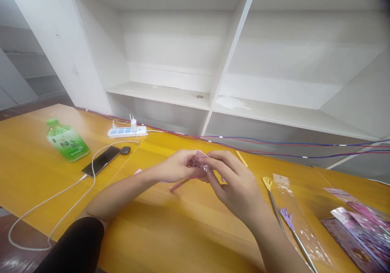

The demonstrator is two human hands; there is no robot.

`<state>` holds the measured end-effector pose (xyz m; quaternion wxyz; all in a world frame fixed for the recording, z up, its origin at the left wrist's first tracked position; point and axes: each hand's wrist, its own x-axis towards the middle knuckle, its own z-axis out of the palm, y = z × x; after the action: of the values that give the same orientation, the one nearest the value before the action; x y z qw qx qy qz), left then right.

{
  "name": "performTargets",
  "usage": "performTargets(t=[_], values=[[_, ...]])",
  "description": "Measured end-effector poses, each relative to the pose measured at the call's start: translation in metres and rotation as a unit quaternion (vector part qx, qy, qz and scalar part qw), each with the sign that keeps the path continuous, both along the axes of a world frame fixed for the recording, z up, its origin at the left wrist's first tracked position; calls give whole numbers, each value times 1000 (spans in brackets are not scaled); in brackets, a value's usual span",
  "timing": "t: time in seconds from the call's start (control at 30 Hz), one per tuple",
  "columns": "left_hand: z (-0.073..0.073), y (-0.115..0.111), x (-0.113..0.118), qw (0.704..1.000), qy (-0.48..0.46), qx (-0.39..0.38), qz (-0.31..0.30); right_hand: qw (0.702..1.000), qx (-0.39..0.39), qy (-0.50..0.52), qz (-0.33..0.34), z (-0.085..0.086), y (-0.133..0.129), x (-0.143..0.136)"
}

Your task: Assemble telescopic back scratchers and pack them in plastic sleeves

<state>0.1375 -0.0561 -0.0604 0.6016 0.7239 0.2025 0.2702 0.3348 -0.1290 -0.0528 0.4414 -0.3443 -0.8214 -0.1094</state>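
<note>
Near the middle of the view, my left hand [176, 165] has its fingers curled round a crinkled clear-and-pink plastic wrapper [202, 163]. The fingertips of my right hand [233, 179] press on the same wrapper from the right. A thin pink rod [179, 184] sticks out below my left hand, its upper end hidden by the hands. To the right on the table lie a yellow hand-shaped scratcher [268, 183] and a purple one [287, 218], both with metal shafts, beside a long clear plastic sleeve [298, 220].
Packaged items [359, 232] pile up at the right of the wooden table [170, 232]. At the left are a green bottle [68, 141], a phone [102, 160] with a white cable, and a power strip [128, 132]. White shelves [170, 94] stand behind; a yellow stick [241, 158] lies behind my right hand.
</note>
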Motion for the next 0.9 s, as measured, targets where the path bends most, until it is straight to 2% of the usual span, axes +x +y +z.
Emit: performTargets(t=[0.2,0.5,0.6,0.73,0.9], values=[[-6,-3,7,998,-65,-7,-10,1000,24,14,13,4,-1,-3],[-15,-7,16,993,-115,-12,-35,996,30,79,-38,-3,1,-8],[-22,-10,18,991,-131,-34,-2,995,26,85,-38,-2,2,-8],[-33,-20,28,971,-223,-76,44,995,24,90,-37,-5,6,-9],[-44,-27,39,958,-252,-40,129,996,7,72,-48,-11,6,-12]])
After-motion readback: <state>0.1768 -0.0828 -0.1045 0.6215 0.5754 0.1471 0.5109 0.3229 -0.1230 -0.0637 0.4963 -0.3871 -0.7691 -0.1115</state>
